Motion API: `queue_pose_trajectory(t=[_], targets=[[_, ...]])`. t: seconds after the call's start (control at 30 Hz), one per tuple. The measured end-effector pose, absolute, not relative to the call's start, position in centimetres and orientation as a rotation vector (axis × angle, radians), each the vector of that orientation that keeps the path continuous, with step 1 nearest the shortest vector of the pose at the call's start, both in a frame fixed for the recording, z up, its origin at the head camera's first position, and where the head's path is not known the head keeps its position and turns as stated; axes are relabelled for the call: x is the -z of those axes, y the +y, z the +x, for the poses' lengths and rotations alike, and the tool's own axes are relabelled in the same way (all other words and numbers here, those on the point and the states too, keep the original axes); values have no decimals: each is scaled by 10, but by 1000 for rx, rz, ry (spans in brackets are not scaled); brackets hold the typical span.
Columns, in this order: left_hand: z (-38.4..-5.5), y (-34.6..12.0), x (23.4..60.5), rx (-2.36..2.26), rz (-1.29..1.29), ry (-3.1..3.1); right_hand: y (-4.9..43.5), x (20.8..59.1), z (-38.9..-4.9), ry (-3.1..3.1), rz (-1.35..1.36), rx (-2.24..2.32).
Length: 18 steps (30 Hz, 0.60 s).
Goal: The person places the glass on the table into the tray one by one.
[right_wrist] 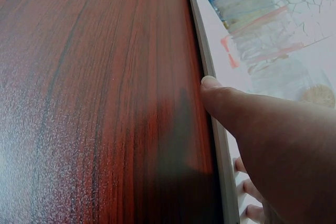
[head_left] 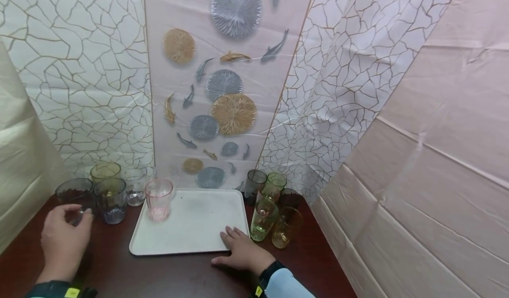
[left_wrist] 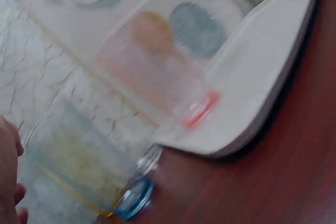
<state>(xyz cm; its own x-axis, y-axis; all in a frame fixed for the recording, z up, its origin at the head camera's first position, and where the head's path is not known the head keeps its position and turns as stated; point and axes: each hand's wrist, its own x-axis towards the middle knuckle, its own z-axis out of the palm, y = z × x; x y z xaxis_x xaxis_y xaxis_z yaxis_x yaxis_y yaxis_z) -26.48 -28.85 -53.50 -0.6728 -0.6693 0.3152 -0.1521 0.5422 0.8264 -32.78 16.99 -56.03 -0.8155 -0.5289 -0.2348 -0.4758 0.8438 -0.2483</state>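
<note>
My left hand [head_left: 65, 236] is in front of a dark grey glass [head_left: 73, 190] at the table's left, thumb and index finger curved with a gap between them. Only part of this hand [left_wrist: 8, 177] shows in the left wrist view. Beside the grey glass stands a bluish glass [head_left: 110, 201]. A pink-tinted glass [head_left: 159, 198] stands upright on the left part of a white tray [head_left: 199, 227]. My right hand [head_left: 244, 249] rests at the tray's front right corner, fingers spread flat on its surface. Its thumb [right_wrist: 223, 95] lies at the tray's front edge.
Behind the bluish glass are a yellow glass [head_left: 105, 170] and a clear glass [head_left: 136, 196]. Right of the tray stand several tinted glasses, including a green one [head_left: 263, 220] and an amber one [head_left: 284, 231]. Patterned cloth [head_left: 99, 90] hangs around the brown table [head_left: 159, 276].
</note>
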Motion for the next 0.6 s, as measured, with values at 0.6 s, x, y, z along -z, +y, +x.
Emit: queue_pose_trajectory(t=[0.6], targets=[[-305,-343,545,1149,756,-2343,168,554,-323,2729,-761,263]])
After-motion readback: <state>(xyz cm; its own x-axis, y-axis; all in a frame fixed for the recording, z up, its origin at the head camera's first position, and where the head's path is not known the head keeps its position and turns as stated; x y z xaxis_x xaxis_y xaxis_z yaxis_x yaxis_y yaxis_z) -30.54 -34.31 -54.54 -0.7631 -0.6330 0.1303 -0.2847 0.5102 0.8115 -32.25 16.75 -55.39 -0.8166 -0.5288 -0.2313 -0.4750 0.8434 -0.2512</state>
